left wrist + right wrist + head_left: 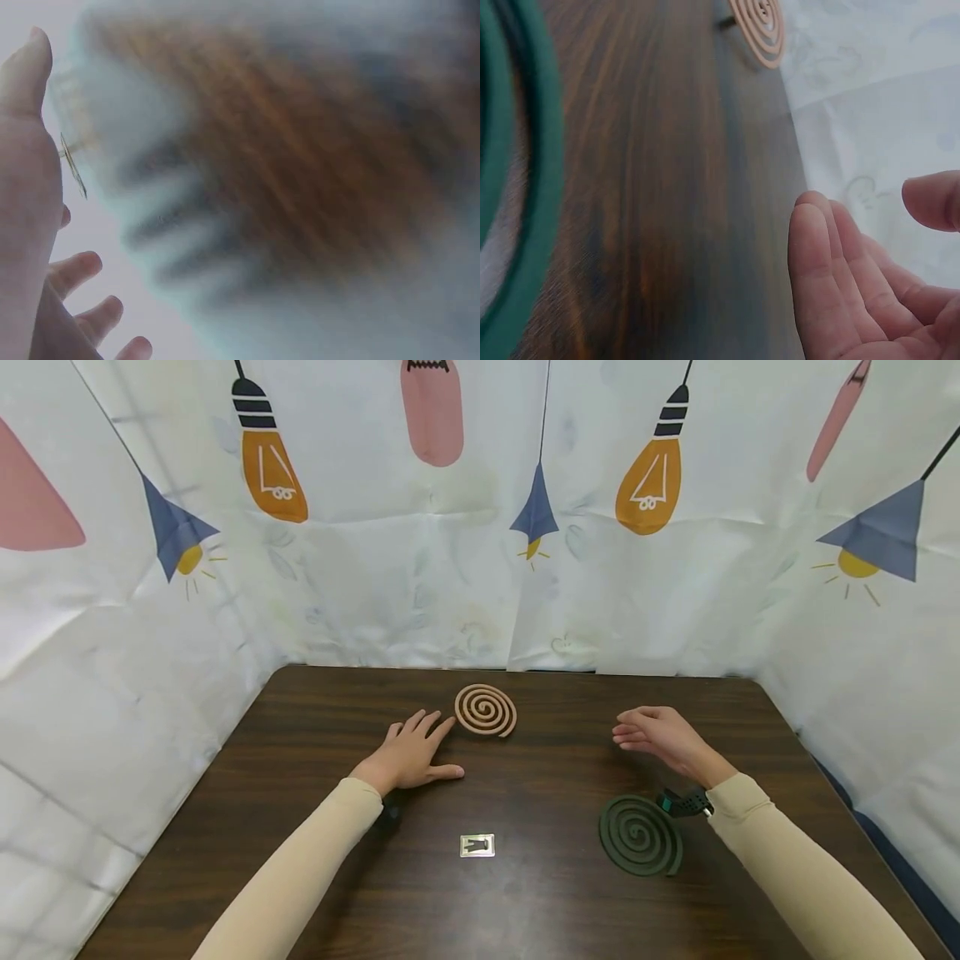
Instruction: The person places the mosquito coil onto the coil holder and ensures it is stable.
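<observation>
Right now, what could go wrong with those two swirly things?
The left grip is very close to the tan spiral, so its fingers might bump it by accident.

The dark wrist strap by the right grip looks close to the green spiral; if that wrist drops, the strap could perhaps brush it.

A wood-grain table (322, 710) in dark brown, its far corners rounded, stands before pale, creased fabric sheeting (390, 585) that hangs across the far side and along both flanks. The sheeting carries printed orange light bulbs (273, 472) and blue lampshades (536, 502) on thin dark cords, pink shapes (432, 418) and faint leafy sprigs. Grid-like lines cross its lower left. A dark blue strip (900, 870) borders the table's right edge, and soft glare whitens the near middle of the tabletop.
</observation>
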Motion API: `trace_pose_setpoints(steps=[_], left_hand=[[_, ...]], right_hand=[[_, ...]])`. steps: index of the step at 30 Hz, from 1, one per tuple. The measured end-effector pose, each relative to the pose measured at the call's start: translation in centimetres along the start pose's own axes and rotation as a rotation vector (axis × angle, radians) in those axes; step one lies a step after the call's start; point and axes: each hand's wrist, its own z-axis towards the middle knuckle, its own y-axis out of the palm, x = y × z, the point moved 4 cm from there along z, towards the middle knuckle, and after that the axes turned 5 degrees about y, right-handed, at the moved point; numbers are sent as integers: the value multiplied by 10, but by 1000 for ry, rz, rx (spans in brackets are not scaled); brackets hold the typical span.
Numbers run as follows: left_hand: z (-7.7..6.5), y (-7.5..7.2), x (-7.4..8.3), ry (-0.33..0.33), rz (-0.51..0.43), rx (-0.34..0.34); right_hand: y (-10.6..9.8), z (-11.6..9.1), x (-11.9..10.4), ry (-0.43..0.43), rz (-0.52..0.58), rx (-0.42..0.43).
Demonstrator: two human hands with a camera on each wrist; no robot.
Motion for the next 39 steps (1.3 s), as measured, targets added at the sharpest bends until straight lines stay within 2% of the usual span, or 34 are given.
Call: trace_pose_setpoints(steps=[5, 11, 25, 39], left_hand=[[-14, 1, 2, 43, 28, 58], [-30, 6, 6, 88, 46, 115], [-61, 6, 23, 139, 26, 150], [-83, 18, 28, 255, -29, 153]], right_hand=[[-3, -9, 7, -2, -53, 40], [-6, -20, 15, -29, -126, 48], [-8, -44, 32, -60, -320, 94], [-13, -65, 43, -100, -532, 195]])
